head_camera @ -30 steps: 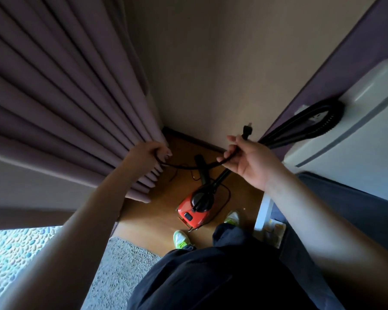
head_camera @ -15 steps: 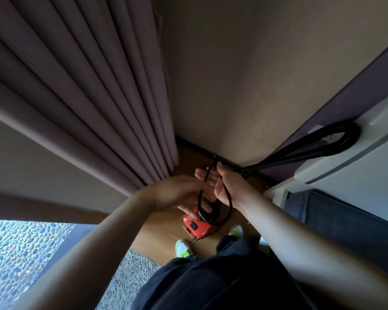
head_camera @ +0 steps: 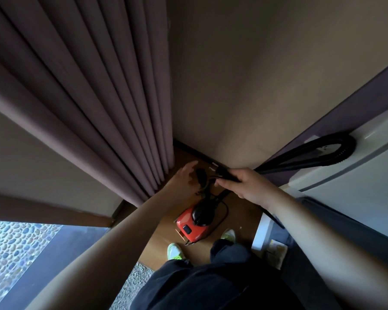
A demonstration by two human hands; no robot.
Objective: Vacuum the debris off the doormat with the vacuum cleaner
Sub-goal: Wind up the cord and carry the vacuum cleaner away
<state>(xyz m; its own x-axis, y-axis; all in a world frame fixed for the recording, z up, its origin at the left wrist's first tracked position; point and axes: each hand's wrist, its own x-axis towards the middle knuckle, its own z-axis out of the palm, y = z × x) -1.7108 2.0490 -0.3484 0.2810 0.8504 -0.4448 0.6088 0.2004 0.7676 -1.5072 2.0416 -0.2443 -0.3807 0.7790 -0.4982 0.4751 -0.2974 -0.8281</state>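
- Far left, lower corner: a pebble-patterned surface (head_camera: 7, 253) shows beyond the threshold. It is outside the work area.
- Left: the pleated curtain (head_camera: 87, 97) hangs to the wooden floor (head_camera: 240, 211), its hem just beside the left hand.
- Bottom edge, left of centre: a grey speckled mat (head_camera: 134, 280) lies at the floor's near edge. Judged to be the doormat; no debris can be made out on it from here.
- Left hand (head_camera: 184, 177): fingers spread and relaxed, gripping nothing, just beside the dark plug (head_camera: 201, 176) and power cord (head_camera: 225, 209). Whether it touches the plug cannot be told.
- Centre: the vacuum cleaner (head_camera: 194, 224), a small red canister with a black top, stands on the floor between the curtain hem and the person's shoes (head_camera: 175, 251), apart from the mat.
- Right hand (head_camera: 249, 186): fingers curled round the black hose (head_camera: 300, 157) near its nozzle end, with cord strands apparently gathered in the same grip.
- Right: the hose loops upward against a white appliance (head_camera: 356, 175) by the wall.
- Handling judgement: the canister looks compact and light, liftable one-handed by its top. The ribbed hose is flexible and springy, best taken at the rigid end. The cord is limp and prone to tangling; take it by the plug body.
- Progress judgement: set-up stage; vacuuming not yet begun.
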